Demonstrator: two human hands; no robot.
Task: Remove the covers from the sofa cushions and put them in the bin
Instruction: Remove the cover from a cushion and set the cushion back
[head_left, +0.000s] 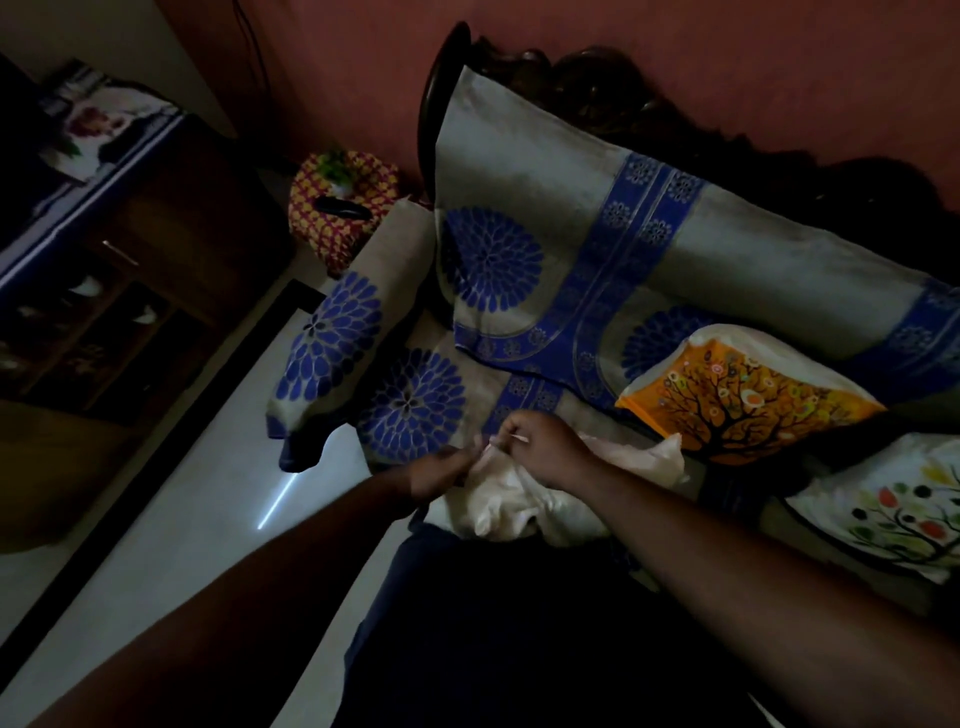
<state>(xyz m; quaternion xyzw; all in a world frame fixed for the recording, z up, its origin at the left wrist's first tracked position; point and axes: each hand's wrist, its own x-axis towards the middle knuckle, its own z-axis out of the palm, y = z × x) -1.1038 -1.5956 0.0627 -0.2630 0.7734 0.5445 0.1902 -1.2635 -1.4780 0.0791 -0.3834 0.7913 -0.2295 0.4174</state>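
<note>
A crumpled white cushion (524, 499) lies on the front edge of the sofa seat (467, 395). My left hand (441, 470) pinches its fabric at the left end. My right hand (545, 447) pinches the same edge just above, fingers curled round a small tab or fold. An orange cushion with a black tree print (748, 400) leans on the sofa back to the right. A white cushion with a coloured tree print (888, 514) lies at the far right.
The sofa wears grey covers with blue flower prints, also over its armrest (332, 338). A red and yellow woven basket (337, 208) stands on the floor beyond the armrest. A dark wooden cabinet (119, 291) is at the left. The room is dim.
</note>
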